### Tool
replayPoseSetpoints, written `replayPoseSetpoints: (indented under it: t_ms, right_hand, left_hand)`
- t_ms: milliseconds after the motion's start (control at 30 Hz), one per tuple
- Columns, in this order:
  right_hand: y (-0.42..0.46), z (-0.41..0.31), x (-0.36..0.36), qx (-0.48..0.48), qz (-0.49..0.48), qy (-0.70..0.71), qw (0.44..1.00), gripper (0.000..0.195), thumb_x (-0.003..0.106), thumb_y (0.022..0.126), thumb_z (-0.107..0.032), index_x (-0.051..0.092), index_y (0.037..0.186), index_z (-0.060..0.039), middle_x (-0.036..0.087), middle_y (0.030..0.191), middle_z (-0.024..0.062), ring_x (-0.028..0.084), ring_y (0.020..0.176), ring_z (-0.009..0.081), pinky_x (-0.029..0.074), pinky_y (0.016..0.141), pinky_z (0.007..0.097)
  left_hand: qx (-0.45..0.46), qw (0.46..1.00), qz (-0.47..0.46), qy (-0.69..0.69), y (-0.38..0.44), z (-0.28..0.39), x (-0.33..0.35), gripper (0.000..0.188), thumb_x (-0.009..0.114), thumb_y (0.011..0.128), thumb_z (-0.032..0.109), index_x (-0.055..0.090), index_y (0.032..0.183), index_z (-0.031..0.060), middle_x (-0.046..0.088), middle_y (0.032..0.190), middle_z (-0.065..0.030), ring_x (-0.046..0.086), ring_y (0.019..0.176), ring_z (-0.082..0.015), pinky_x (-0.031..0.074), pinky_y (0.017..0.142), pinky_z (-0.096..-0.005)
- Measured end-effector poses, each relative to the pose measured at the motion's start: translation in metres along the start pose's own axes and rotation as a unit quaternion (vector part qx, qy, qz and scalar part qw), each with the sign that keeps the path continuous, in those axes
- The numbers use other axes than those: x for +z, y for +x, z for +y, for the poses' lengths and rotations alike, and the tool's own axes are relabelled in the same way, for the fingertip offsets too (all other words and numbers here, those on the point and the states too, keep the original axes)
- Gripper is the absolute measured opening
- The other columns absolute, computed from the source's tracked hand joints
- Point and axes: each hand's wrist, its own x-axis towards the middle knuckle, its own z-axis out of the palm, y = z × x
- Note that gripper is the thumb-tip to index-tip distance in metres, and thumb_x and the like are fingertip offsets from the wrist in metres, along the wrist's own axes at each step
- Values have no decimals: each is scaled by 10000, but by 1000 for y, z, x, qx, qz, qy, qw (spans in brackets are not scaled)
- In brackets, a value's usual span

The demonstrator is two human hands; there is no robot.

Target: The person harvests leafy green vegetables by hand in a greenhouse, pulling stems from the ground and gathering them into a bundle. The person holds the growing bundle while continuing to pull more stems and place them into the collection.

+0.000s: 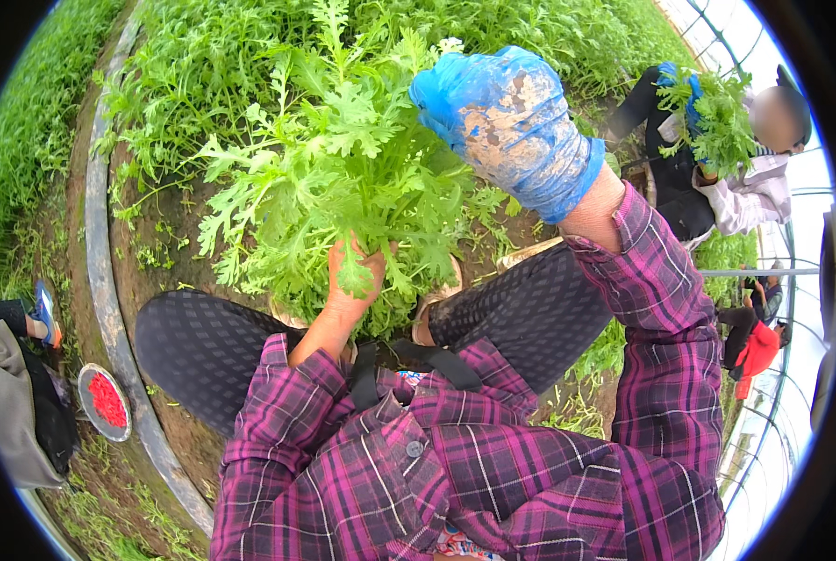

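My bare left hand (356,270) is closed around the lower stems of a large bunch of leafy greens with lobed leaves (362,140), between my knees. Leaves cover part of its fingers. My right hand (509,130), in a blue plastic glove caked with mud, is raised at the bunch's upper right side. Its back faces the camera and its fingers are hidden, so whether it grips any stems does not show.
Growing greens (530,21) stand ahead. A grey hose or strip (102,266) runs along the left, beside a bowl of red pieces (107,401) and a seated person (11,414). Right, a blue-gloved co-worker (747,189) holds greens; other people are behind, near the greenhouse frame.
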Motion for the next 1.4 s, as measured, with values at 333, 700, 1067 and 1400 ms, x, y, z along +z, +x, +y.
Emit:
replayPoseSetpoints:
  t_ms: [333, 700, 1067, 1400]
  right_hand:
    - [29, 12, -13, 92, 103, -68, 988, 208, 649, 860, -289, 558, 777, -121, 548, 676, 76, 583, 593, 309, 447, 511, 412]
    - [-30, -33, -112, 103, -164, 414, 890, 381, 806, 716, -356, 720, 972, -88, 681, 793, 80, 654, 689, 250, 505, 612, 342]
    - [-46, -38, -115, 197, 43, 418, 886, 189, 730, 784, -62, 685, 944, 27, 722, 933, 151, 702, 775, 214, 559, 676, 305]
    - [-35, -61, -52, 128, -86, 194, 969, 304, 639, 790, -159, 639, 1093, -131, 628, 1001, 95, 654, 713, 278, 514, 572, 383]
  left_hand:
    - [-41, 970, -30, -236, -3, -4, 3, 205, 678, 793, -11, 663, 993, 28, 686, 899, -41, 601, 794, -124, 479, 702, -283]
    - [146, 901, -45, 405, -27, -90, 3, 455, 651, 858, 141, 464, 1267, 75, 600, 1157, -77, 598, 1006, -270, 462, 942, -433]
    - [-207, 768, 39, -604, -9, -49, 2, 230, 616, 914, 203, 537, 1112, 118, 605, 880, -21, 538, 650, -143, 414, 517, -263]
    - [-60, 935, 6, -349, -13, -79, 12, 299, 619, 894, 173, 542, 1167, 79, 608, 1072, -46, 575, 925, -168, 487, 786, -341]
